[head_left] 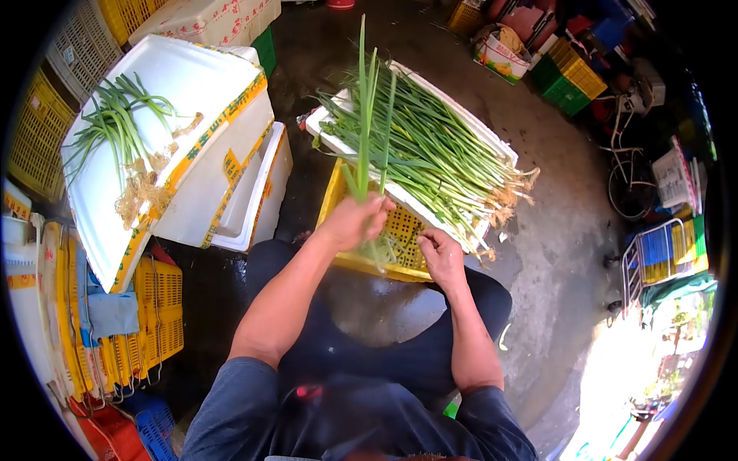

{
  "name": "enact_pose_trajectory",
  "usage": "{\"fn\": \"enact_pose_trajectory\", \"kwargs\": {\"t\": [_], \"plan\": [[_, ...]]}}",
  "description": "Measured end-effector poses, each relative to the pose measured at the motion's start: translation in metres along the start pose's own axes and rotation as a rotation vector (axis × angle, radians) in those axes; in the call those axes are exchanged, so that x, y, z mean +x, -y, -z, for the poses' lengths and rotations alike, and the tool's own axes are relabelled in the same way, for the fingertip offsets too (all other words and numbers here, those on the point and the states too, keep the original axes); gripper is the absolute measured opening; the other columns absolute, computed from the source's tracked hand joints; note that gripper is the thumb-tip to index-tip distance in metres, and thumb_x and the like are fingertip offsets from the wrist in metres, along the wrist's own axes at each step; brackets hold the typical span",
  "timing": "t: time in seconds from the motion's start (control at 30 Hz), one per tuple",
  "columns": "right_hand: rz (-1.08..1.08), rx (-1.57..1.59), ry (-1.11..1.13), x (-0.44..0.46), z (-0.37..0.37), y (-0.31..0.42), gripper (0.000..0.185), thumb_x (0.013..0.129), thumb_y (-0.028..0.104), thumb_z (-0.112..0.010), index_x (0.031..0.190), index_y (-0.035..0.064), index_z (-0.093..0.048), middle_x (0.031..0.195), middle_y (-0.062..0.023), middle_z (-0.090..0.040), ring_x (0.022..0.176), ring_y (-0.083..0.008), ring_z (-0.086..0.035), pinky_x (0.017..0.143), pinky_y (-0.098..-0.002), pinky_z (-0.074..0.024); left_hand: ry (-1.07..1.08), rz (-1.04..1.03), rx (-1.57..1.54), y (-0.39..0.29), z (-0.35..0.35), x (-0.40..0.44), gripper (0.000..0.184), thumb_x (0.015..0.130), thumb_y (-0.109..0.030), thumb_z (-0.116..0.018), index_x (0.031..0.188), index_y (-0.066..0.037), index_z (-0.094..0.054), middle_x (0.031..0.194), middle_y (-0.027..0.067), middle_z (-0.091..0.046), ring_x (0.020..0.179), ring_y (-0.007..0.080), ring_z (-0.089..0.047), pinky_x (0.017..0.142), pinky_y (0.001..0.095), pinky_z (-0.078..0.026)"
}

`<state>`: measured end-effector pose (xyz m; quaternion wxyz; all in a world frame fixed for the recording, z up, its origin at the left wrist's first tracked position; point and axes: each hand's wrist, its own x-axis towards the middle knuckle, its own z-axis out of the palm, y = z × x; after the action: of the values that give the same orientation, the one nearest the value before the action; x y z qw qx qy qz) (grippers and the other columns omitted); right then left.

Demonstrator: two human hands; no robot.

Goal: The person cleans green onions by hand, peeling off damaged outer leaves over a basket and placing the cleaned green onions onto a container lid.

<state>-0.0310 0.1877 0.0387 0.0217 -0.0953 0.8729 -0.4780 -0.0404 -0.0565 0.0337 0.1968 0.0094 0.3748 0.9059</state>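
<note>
My left hand [355,223] is wrapped round a few scallions [364,146] whose green leaves point upward; their lower ends blur below the fist. My right hand [443,257] is closed with thumb and fingers together near the yellow crate's right side; anything between the fingertips is hidden or too small to name. Under both hands stands the yellow plastic crate [409,273], with bits of pale peel inside. Just beyond it, a large heap of scallions [438,150] lies on a white foam tray [455,100], roots toward the right.
To the left, a smaller bunch of scallions [123,127] with roots rests on a white foam box lid [196,84] atop stacked boxes. Yellow crates [161,307] stand below it. A metal trolley [642,257] and more crates [569,77] line the right side. The concrete floor [538,207] looks wet.
</note>
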Motion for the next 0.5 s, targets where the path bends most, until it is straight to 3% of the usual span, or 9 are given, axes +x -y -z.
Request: {"fn": "enact_pose_trajectory", "kwargs": {"t": [0.13,0.27,0.37,0.5], "plan": [[0.047,0.159,-0.008,0.021,0.005,0.007,0.024,0.093,0.013,-0.066,0.11,-0.0043,-0.066,0.085,-0.0092,-0.067,0.073,-0.0142,-0.061,0.066,-0.0282,-0.0496,0.097,0.08,-0.036,0.005,0.004,-0.001,0.03,0.102,-0.034,-0.056,0.102,-0.004,-0.061,0.065,0.0009,-0.047,0.053,0.0112,-0.041,0.051,0.0267,-0.034],[0.027,0.295,-0.039,0.054,0.009,0.013,0.025,0.094,0.011,-0.063,0.114,-0.004,-0.065,0.09,-0.0104,-0.066,0.071,-0.0135,-0.059,0.065,-0.0283,-0.0493,0.153,0.169,0.002,0.008,0.005,-0.004,0.032,0.104,-0.034,-0.053,0.1,-0.004,-0.062,0.063,0.0003,-0.044,0.049,0.0105,-0.036,0.048,0.0252,-0.031],[0.167,0.052,-0.151,0.084,0.023,0.032,0.033,0.096,0.008,-0.061,0.127,-0.0037,-0.058,0.099,-0.0068,-0.067,0.077,-0.0118,-0.064,0.068,-0.0275,-0.0529,0.207,0.241,0.011,0.011,-0.001,-0.007,0.031,0.103,-0.033,-0.054,0.098,-0.003,-0.063,0.06,-0.0002,-0.041,0.047,0.0094,-0.034,0.046,0.0237,-0.028],[0.476,-0.251,-0.272,0.109,0.038,0.059,0.039,0.094,0.004,-0.061,0.133,0.0027,-0.056,0.102,-0.0115,-0.066,0.078,-0.0199,-0.065,0.068,-0.0312,-0.0536,0.245,0.298,0.014,0.012,-0.004,-0.011,0.03,0.102,-0.031,-0.056,0.096,-0.002,-0.064,0.057,-0.0009,-0.039,0.045,0.0089,-0.032,0.044,0.0236,-0.026]]}}
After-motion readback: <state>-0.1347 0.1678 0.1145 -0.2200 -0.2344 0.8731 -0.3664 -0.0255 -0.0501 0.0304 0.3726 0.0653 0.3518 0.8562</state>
